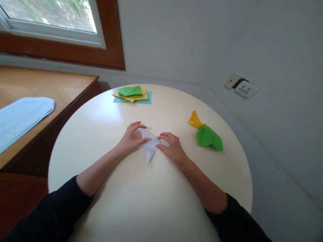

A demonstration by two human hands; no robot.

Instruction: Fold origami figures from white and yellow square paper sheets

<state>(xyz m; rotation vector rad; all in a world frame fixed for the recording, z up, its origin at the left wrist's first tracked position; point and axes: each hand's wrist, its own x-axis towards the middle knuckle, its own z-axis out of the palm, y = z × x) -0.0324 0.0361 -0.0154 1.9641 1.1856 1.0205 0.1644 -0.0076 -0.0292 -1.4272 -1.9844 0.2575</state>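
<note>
A piece of white paper (150,148), folded into a pointed, roughly triangular shape, lies on the round table in front of me. My left hand (132,136) holds its left side, the thumb resting on top of the paper and the fingers curved around the upper corner. At the right corner, my right hand (173,146) pinches the paper between thumb and fingertips. The lower point of the paper sticks out toward me, free of both hands.
To the right lie a yellow folded paper boat (194,120) and a green folded paper piece (209,137). At the far edge of the white round table (151,208) is a stack of coloured papers (131,94). A wooden desk (63,82) with white sheets (25,116) stands left.
</note>
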